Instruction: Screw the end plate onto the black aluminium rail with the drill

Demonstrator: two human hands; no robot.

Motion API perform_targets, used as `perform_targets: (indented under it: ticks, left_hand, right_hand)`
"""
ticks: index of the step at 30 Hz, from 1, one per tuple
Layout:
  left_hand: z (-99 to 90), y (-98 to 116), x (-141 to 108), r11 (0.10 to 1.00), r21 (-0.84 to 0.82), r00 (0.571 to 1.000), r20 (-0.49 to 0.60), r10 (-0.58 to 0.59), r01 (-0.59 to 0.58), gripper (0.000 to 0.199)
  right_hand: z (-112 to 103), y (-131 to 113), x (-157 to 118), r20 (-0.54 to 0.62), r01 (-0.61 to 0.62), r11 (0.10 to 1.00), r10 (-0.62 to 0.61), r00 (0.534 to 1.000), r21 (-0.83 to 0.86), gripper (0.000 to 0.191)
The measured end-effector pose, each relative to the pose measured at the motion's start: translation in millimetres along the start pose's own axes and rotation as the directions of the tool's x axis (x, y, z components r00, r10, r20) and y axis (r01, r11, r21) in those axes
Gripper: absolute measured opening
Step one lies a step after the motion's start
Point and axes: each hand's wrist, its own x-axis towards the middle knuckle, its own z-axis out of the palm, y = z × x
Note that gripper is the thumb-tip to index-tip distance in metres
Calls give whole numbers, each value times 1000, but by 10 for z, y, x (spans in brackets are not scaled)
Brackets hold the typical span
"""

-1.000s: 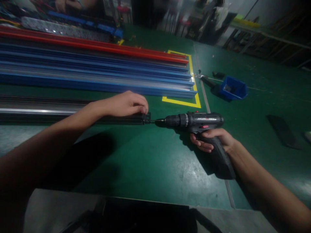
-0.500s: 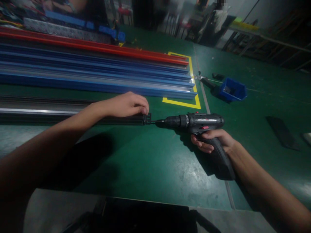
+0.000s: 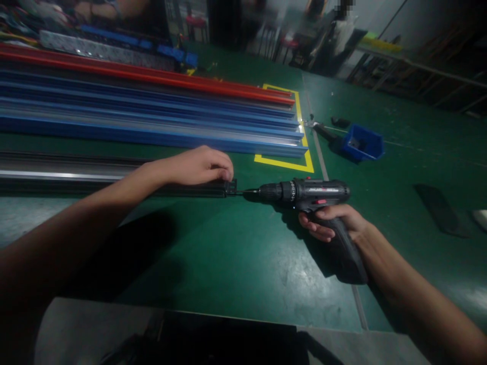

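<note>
My right hand (image 3: pixel 331 223) is wrapped round the handle of a black cordless drill (image 3: pixel 319 191), which points left. The drill's bit meets a small black end piece (image 3: pixel 231 186) at the right end of a long dark profile (image 3: pixel 190 190). My left hand (image 3: pixel 201 166) rests on that end, its fingers curled down at the end piece. Its fingertips are partly hidden, so their exact grip is unclear. Behind lie long blue profiles (image 3: pixel 152 124) and a red profile (image 3: pixel 152 71), side by side.
Yellow tape (image 3: pixel 285 165) frames the profiles' right ends on the green table (image 3: pixel 236 263). Beyond are a blue bin (image 3: pixel 363 143), a dark hand tool (image 3: pixel 323 131) and a flat black piece (image 3: pixel 441 210). At the upper left another person's hands (image 3: pixel 95 10) show near cables.
My hands and the drill hold nearly the same place. A small light now shows below the drill's collar. The other person's hands at the upper left have shifted.
</note>
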Motion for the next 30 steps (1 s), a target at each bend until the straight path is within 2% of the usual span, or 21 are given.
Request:
perform_targets:
  ticks: [19, 30]
  left_hand:
    - [-3, 1, 1, 1000, 6, 1000, 2, 12, -12, 25]
    - [1, -3, 6, 1000, 10, 1000, -5, 10, -10, 24]
  right_hand:
    - [-8, 11, 5, 12, 27, 999, -27, 1000, -20, 23]
    - [43, -17, 4, -56, -12, 999, 10, 998, -37, 21]
